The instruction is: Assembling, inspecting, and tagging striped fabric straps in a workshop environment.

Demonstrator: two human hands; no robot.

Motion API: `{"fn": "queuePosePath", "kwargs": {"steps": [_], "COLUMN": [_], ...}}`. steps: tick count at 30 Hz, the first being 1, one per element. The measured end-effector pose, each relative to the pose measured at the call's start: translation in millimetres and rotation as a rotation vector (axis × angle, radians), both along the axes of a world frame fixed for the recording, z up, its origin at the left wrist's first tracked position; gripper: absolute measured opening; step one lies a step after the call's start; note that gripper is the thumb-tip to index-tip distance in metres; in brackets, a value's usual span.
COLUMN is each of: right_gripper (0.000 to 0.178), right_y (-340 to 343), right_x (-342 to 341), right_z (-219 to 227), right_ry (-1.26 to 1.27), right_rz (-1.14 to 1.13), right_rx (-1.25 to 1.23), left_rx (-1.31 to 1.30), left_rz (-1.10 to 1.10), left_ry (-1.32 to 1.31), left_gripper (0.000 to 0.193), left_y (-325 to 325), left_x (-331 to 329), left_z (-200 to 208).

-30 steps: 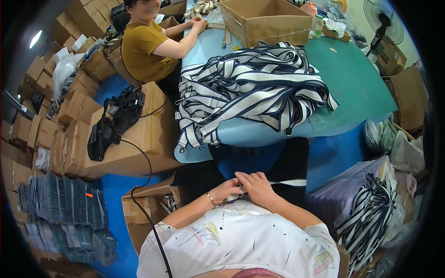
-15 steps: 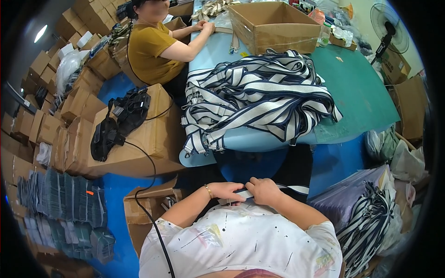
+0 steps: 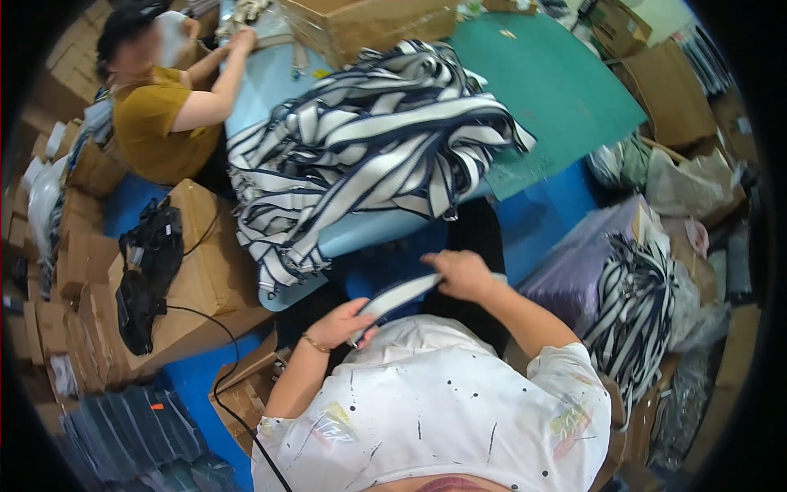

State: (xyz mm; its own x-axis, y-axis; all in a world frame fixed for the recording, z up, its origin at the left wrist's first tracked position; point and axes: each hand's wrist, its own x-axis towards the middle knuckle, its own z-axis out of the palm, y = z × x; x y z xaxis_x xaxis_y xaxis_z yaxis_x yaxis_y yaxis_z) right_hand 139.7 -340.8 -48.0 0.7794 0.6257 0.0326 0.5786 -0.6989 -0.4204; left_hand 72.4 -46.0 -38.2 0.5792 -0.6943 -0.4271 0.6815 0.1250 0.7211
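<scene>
A white strap with dark blue edges (image 3: 399,293) is stretched between my two hands, close to my chest. My left hand (image 3: 343,322) grips its lower left end, a thin bracelet on the wrist. My right hand (image 3: 461,273) holds the upper right end. Just beyond my hands a big heap of the same navy and white striped straps (image 3: 369,139) lies on the light blue table (image 3: 270,82), with some ends hanging over the near edge.
A person in a mustard shirt (image 3: 156,123) works at the table's far left. A green mat (image 3: 557,82) covers the table's right part, behind a cardboard box (image 3: 369,25). Cardboard boxes (image 3: 205,271) with a black bundle stand left. A bag with more striped straps (image 3: 631,303) is right.
My hands have drawn apart, pulling the strap out between them; the right hand moved up and right. The view has tilted and shifted toward the table.
</scene>
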Motion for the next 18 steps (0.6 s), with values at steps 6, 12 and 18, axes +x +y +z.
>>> {"fn": "queuePosePath", "kwargs": {"steps": [6, 12, 18], "right_gripper": [0.043, 0.026, 0.032], "right_y": [-111, -184, -223], "right_x": [-19, -36, -3], "right_z": [-11, -34, -17], "right_ry": [0.642, 0.437, 0.96], "right_rz": [-0.39, -0.415, -0.611], "right_rx": [0.301, 0.122, 0.575], "left_rx": [-0.135, -0.138, -0.075], "left_rz": [0.107, 0.202, 0.222], "left_ry": [0.01, -0.012, -0.008], "left_gripper": [0.021, 0.024, 0.03], "left_y": [14, 27, 47], "left_x": [15, 33, 22], "left_z": [3, 4, -5]}}
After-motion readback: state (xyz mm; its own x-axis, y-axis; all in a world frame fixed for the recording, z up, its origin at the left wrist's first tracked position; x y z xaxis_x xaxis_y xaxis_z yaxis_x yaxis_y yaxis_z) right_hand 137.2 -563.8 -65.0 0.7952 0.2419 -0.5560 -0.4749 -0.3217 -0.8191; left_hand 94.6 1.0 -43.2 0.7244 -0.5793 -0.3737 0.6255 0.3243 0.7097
